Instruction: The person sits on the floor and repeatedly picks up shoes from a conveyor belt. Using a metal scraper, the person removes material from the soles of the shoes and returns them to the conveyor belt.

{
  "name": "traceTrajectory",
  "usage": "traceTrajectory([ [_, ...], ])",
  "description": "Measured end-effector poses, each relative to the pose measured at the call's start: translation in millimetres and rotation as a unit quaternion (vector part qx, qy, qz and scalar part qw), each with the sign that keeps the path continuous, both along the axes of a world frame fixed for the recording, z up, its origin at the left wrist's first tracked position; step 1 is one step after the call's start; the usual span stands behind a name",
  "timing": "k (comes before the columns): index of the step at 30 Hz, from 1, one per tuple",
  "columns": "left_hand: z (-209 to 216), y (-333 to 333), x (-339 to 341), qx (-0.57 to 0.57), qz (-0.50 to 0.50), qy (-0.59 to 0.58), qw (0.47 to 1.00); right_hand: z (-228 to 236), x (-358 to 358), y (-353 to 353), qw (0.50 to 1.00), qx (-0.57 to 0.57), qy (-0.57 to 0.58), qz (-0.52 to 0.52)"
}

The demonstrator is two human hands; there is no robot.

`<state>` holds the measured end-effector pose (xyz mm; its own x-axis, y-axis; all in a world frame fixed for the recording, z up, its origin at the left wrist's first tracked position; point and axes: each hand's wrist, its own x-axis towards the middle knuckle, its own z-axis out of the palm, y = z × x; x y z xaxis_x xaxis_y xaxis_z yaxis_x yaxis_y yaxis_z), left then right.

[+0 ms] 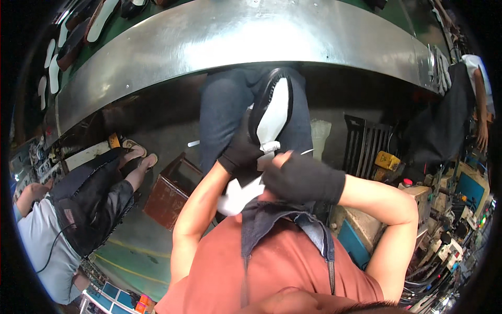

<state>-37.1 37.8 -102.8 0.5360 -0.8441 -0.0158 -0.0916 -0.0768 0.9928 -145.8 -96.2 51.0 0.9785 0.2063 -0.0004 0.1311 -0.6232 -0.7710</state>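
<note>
Both my hands wear black gloves and meet close in front of my chest. My left hand grips the side of a black shoe with a white insole, held upright with its opening facing me. My right hand is closed on white paper that hangs from the shoe's lower end down toward my dark apron. My jeans show behind the shoe.
A curved steel conveyor edge runs above, with shoe soles on a green belt at top left. A rusty red box stands on the floor. A seated person is at left, another person at right, machinery lower right.
</note>
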Motion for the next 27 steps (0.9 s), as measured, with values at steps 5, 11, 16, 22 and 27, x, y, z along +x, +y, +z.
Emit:
traceTrajectory([
  [5, -5, 2, -3, -0.038, 0.001, -0.044, 0.998, -34, -6, -32, 0.969, -0.231, -0.046, 0.078],
  [11, 7, -2, 5, -0.001, -0.026, -0.119, 0.993, -50, -27, -38, 0.988, -0.129, 0.064, -0.052],
  [16, 16, 15, 13, 0.042, -0.005, 0.237, 0.971, -73, -83, -15, 0.804, 0.212, 0.389, -0.396],
  [22, 4, 73, 107, -0.010, 0.239, 0.278, 0.930, -123, -88, 35, 0.750, 0.288, 0.273, -0.529],
  [27, 115, 60, 370, -0.020, 0.323, -0.073, 0.943, -122, -80, 12, 0.722, 0.352, 0.308, -0.510],
])
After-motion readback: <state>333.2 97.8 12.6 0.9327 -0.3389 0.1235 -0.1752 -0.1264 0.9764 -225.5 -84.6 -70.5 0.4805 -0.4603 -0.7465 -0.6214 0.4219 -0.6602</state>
